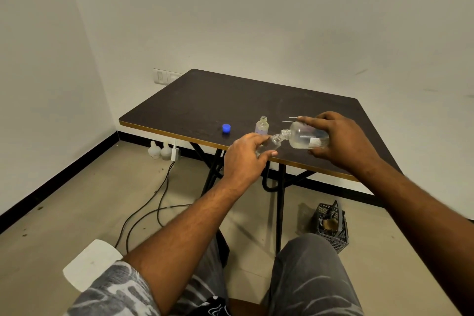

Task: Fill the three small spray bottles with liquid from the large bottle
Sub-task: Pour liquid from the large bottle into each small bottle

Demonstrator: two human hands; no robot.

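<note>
My right hand [338,138] grips the large clear bottle [305,136], tipped on its side with its open neck pointing left. My left hand [243,154] holds a small clear bottle [272,142], tilted so its mouth meets the large bottle's neck. A second small bottle [262,126], uncapped, stands upright on the dark table [205,102] just behind them. The blue cap [226,128] lies on the table to the left. Thin white spray tubes [292,118] show behind the large bottle. I see no third small bottle.
The table's front edge with its yellow trim runs under my hands. On the floor are cables [154,202], two white bottles [160,150] by the wall, and a dark plastic basket [332,226] under the table at right. A white object [89,261] is at lower left.
</note>
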